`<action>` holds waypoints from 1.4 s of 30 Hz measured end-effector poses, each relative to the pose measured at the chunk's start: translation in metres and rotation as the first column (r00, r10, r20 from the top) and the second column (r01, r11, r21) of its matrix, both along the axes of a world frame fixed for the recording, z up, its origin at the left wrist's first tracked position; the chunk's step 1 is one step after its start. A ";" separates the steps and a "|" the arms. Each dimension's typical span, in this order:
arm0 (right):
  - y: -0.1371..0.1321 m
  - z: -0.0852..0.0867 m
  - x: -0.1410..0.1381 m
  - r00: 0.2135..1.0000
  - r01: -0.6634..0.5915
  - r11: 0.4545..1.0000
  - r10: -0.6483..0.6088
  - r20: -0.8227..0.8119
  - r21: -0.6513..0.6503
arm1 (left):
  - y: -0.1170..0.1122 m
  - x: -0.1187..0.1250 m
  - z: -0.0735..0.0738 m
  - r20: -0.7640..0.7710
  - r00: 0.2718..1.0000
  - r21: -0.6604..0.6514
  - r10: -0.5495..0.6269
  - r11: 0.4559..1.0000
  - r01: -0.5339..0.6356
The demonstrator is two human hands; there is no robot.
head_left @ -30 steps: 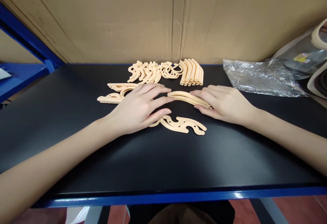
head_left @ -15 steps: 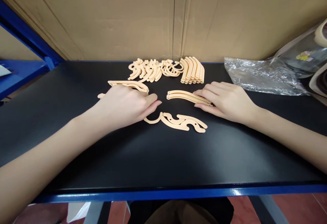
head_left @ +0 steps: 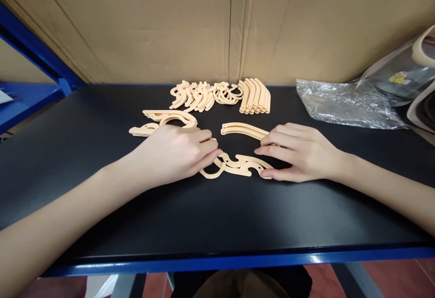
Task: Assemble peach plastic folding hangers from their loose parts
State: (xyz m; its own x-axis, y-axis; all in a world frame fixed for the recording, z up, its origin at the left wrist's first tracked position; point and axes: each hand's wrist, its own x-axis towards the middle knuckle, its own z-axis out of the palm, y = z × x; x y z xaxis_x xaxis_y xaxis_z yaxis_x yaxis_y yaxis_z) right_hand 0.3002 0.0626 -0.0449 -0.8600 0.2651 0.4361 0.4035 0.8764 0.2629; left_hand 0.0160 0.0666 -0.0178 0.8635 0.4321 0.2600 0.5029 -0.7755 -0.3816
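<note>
My left hand (head_left: 183, 153) is closed in a pinch on a beige curved hook (head_left: 213, 175), whose round end hangs below my fingertips beside the flat hanger pieces. Those interlocking hanger pieces (head_left: 243, 167) lie on the black tabletop between my hands. Spread over their right end is my right hand (head_left: 292, 153), thumb apart from the fingers; the thumb tip touches or hovers just over one piece. Behind its fingers lies a small stack of curved hanger arms (head_left: 243, 128), partly covered. Left of centre, more hanger pieces (head_left: 166, 116) rest behind my left hand.
At the back sit a heap of hooks and short pieces (head_left: 197, 95) and a neat stack of hanger arms (head_left: 254, 96). A crumpled clear plastic bag (head_left: 343, 103) and a transparent container (head_left: 390, 80) stand on the right. A cardboard wall (head_left: 152, 31) closes off the back.
My left hand has moved slightly right and toward me, bringing the hook to the flat pieces. My right hand has left the small stack of arms and come nearer, over those pieces' right end.
</note>
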 end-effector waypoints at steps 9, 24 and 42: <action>0.002 0.001 0.001 0.999 0.039 0.999 -0.039 0.006 0.004 | 0.001 0.002 -0.003 0.055 0.998 -0.195 -0.023 0.980 0.034; -0.001 -0.001 0.000 0.999 -0.026 0.997 0.029 0.035 -0.073 | -0.002 0.001 0.005 0.066 0.997 -0.335 -0.032 0.941 0.052; -0.001 -0.001 0.001 1.000 -0.003 0.999 0.004 -0.020 0.046 | -0.004 0.004 0.004 0.057 0.997 -0.325 -0.060 0.943 0.075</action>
